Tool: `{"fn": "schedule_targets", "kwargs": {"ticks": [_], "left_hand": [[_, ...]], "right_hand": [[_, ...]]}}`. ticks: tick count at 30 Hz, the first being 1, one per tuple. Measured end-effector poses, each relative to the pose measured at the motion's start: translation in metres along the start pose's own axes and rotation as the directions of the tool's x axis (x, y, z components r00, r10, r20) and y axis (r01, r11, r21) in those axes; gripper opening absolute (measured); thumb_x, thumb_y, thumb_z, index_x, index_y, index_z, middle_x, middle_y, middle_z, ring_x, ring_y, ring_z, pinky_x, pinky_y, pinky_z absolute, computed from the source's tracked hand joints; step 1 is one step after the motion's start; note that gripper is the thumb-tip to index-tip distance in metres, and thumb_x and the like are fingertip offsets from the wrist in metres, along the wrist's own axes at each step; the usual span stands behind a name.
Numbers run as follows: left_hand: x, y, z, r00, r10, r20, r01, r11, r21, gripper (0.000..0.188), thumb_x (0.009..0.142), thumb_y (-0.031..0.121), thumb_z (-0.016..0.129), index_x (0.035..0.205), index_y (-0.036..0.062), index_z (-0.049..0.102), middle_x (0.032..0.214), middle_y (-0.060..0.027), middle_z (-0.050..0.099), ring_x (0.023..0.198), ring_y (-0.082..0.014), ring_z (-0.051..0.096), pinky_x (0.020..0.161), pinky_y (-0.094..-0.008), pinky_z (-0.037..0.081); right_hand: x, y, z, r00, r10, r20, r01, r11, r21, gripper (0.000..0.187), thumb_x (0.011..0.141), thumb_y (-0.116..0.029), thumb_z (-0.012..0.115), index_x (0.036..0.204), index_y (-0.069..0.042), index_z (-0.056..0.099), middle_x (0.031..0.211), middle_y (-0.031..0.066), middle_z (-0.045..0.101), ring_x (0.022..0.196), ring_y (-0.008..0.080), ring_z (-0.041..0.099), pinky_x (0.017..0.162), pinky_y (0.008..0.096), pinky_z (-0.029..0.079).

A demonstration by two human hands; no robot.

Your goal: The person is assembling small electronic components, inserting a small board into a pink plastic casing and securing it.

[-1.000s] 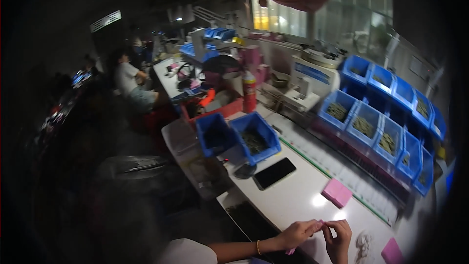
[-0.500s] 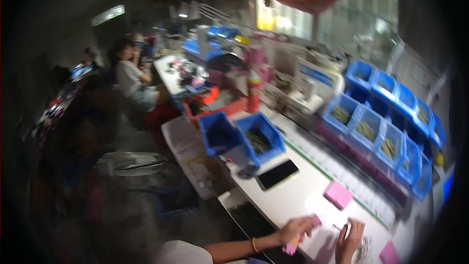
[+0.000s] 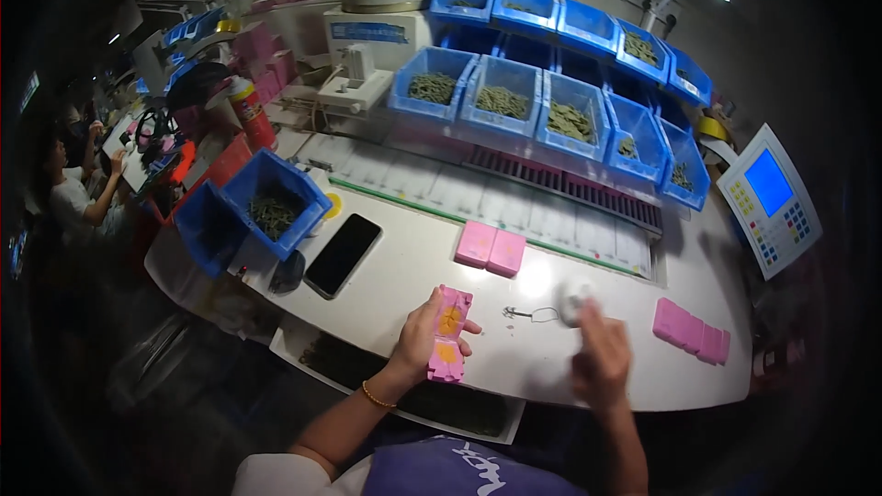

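Observation:
My left hand (image 3: 418, 340) is closed around a pink mold-like piece (image 3: 450, 320) with orange-yellow patches on its upright face. It is held over the near edge of the white bench. My right hand (image 3: 602, 358) is above the bench to the right, smeared by motion. A blurred grey-white round thing (image 3: 577, 304) shows at its fingertips; whether it is gripped I cannot tell. Between the hands lie a small dark metal bit (image 3: 516, 312) and a thin wire loop (image 3: 545, 314). Two pink blocks (image 3: 491, 249) sit side by side farther back.
More pink blocks (image 3: 691, 331) stand in a row at right, below a keypad panel with a blue screen (image 3: 770, 186). Tiered blue bins (image 3: 501, 92) of small greenish pieces line the back. A phone (image 3: 344, 255) and another blue bin (image 3: 276, 202) are at left; an open drawer (image 3: 322, 372) is below.
The view has swung to the right, bringing in the keypad panel and the right-hand blocks. My left hand still holds the pink piece. My right hand's open fingers are now blurred beside the grey-white thing.

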State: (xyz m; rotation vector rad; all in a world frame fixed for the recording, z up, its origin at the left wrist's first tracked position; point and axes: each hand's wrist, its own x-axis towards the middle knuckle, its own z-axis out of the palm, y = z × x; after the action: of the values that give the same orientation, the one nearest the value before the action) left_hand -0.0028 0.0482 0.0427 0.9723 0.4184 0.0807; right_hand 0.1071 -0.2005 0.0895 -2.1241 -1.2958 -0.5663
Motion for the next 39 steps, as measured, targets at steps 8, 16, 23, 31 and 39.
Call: {"fn": "schedule_targets", "kwargs": {"ticks": [8,16,23,31,39], "left_hand": [[-0.009,0.003,0.012,0.991,0.113,-0.072,-0.106,0.99,0.092,0.053,0.107,0.042,0.026,0.112,-0.0012,0.058,0.087,-0.014,0.066,0.057,-0.02,0.065,0.053,-0.0282,0.054],[-0.007,-0.017,-0.007,0.902,0.432,-0.005,-0.385,0.809,0.443,0.047,0.108,0.036,0.032,0.11,-0.002,0.058,0.092,-0.0099,0.067,0.075,-0.0143,0.066,0.065,-0.028,0.054],[-0.013,0.005,-0.041,0.997,0.031,-0.077,-0.047,0.977,-0.208,0.051,0.106,0.047,0.03,0.112,0.0038,0.056,0.081,-0.0094,0.065,0.055,-0.0141,0.061,0.045,-0.0238,0.046],[-0.026,-0.054,0.01,0.953,0.232,0.193,-0.247,0.968,0.055,0.045,0.1,0.052,0.048,0.112,0.0098,0.055,0.076,-0.0029,0.061,0.059,-0.0108,0.062,0.053,-0.0221,0.048],[-0.057,-0.03,0.017,0.885,0.463,0.043,-0.386,0.679,0.625,0.033,0.09,0.034,0.069,0.098,0.0024,0.066,0.079,-0.0124,0.067,0.07,-0.0227,0.065,0.064,-0.0329,0.05]], "right_hand": [[0.045,-0.028,0.047,0.979,-0.187,0.087,0.162,0.958,0.236,0.055,0.064,0.003,0.064,0.116,-0.014,0.07,0.131,-0.001,0.064,0.065,0.0237,0.052,0.064,0.0313,0.049],[0.014,-0.022,0.042,0.803,-0.206,0.56,-0.355,0.589,0.726,0.064,0.069,-0.007,0.063,0.133,-0.011,0.06,0.141,0.0122,0.056,0.083,0.0275,0.056,0.084,0.0369,0.049],[-0.049,0.032,-0.003,0.807,0.567,0.165,-0.581,0.711,0.397,0.05,0.084,0.014,0.047,0.131,0.0,0.058,0.129,0.0209,0.06,0.088,0.0277,0.067,0.073,0.0392,0.054],[-0.001,-0.064,0.032,0.713,0.411,0.568,-0.701,0.434,0.566,0.042,0.098,-0.018,0.058,0.135,0.001,0.053,0.131,0.0196,0.058,0.126,0.0295,0.051,0.106,0.0397,0.038],[-0.011,-0.062,0.054,0.685,0.369,0.628,-0.729,0.366,0.579,0.028,0.101,-0.015,0.055,0.122,0.002,0.061,0.116,0.0134,0.066,0.108,0.0197,0.06,0.095,0.0315,0.047]]}}
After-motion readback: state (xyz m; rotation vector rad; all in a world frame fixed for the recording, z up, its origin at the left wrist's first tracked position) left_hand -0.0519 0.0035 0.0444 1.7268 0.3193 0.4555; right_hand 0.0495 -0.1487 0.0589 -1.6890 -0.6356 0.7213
